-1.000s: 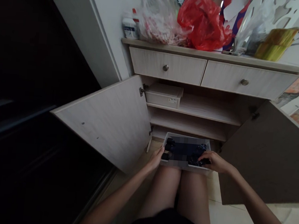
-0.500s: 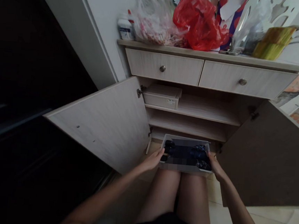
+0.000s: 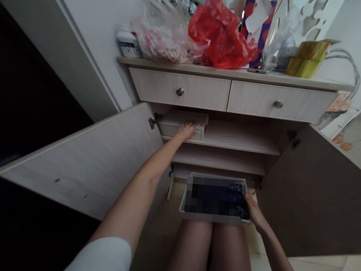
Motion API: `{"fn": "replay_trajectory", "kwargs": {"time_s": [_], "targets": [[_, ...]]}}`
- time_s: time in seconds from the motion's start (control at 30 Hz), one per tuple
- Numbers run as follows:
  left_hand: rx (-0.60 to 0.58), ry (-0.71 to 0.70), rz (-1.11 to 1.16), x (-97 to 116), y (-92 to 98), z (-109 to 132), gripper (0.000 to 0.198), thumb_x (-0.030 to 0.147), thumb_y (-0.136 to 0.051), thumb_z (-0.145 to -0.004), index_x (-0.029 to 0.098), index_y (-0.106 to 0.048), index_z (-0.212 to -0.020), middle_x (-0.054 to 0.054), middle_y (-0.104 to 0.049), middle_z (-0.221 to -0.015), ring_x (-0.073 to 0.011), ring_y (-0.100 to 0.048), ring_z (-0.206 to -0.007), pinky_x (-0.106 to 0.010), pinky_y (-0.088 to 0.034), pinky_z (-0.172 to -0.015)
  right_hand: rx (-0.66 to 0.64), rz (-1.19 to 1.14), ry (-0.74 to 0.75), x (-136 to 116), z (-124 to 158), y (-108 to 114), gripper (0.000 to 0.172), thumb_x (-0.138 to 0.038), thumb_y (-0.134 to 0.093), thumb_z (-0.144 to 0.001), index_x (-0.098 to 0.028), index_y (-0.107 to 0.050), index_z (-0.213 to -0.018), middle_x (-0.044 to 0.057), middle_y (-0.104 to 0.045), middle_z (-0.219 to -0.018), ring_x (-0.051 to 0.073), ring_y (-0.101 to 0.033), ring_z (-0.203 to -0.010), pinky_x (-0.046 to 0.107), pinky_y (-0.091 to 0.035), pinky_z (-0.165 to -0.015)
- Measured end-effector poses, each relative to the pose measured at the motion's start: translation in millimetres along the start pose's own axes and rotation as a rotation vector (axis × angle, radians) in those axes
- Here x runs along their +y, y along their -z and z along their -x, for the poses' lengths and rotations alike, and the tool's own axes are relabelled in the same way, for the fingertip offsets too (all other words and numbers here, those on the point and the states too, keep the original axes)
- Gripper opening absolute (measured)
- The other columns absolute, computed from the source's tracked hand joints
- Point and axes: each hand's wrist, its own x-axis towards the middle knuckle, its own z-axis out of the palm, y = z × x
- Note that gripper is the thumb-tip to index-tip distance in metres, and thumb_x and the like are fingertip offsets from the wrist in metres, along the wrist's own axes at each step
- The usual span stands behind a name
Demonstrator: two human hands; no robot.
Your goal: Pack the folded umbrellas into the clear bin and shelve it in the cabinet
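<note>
White plastic bin (image 3: 183, 207) sat just past our knees (image 3: 191, 250), at the foot of the open cabinet (image 3: 178, 91); can't tell if it rested on knees or floor. Contents were dark items (image 3: 237, 189), mostly pixelated, so we can't say what they were. Our R grip (image 3: 254, 211) was at the bin's R side, fingers reaching down among those items, but w/ the blur we can't tell if it was clamped on anything or just touching. Our L arm ran out past the L door (image 3: 79, 164) to the upper shelf (image 3: 245, 146), and our L grip (image 3: 185, 131) lay over the front top edge of a pale lidded box (image 3: 175, 124), fingers loosely spread, no clear clamp visible. Box stood at the L end of that shelf, just beside the door hinge (image 3: 152, 123). For good handling, we'd judge a flat palm on the box best, so it wouldn't skid, w/ the R hand keeping the bin steady. R door (image 3: 314, 193) stood wide open, and a red plastic bag (image 3: 222, 38) sat on the cabinet top (image 3: 299, 81).
</note>
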Motion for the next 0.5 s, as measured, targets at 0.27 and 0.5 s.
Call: {"fn": "replay_trajectory", "kwargs": {"time_s": [0.27,0.5], "targets": [[0.042,-0.007,0.042,17,-13.1,-2,0.043,0.020,-0.039,-0.099,0.015,-0.056,-0.138,-0.018,-0.058,-0.139,-0.0278,-0.052,-0.128,-0.040,-0.040,-0.105,-0.012,-0.026,-0.040,-15,6,0,0.094,-0.094,-0.042,-0.069,-0.025,-0.066,-0.130,0.009,-0.061,-0.136,0.034,-0.043,-0.139,0.051,-0.025,-0.120],[0.025,-0.136,0.060,80,-12.1,6,0.045,0.025,-0.040,-0.101,0.016,-0.050,-0.143,-0.018,-0.053,-0.145,-0.0307,-0.048,-0.132,-0.043,-0.038,-0.105,0.007,-0.027,-0.045,-18,4,-4,0.092,-0.093,-0.044,-0.069,-0.026,-0.069,-0.126,0.008,-0.062,-0.135,0.034,-0.045,-0.137,0.049,-0.029,-0.119]]}}
